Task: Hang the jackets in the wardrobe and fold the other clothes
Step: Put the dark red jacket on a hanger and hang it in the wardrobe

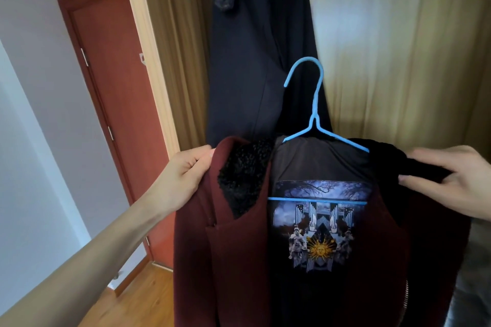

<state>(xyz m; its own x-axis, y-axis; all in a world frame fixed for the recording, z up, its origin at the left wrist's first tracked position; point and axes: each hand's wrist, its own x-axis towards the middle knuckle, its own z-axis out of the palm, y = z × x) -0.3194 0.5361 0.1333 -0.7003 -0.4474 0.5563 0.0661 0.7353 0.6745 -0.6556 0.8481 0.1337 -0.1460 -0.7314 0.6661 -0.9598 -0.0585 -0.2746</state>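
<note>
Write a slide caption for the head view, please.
Both hands, left hand and right hand, hold a maroon jacket on a blue hanger.

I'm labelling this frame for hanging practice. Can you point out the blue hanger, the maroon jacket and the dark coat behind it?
blue hanger (315,103): head view, on the neck just below the hook.
maroon jacket (239,260): head view, on the front panel.
dark coat (247,61): head view, on the hanging body.
</note>
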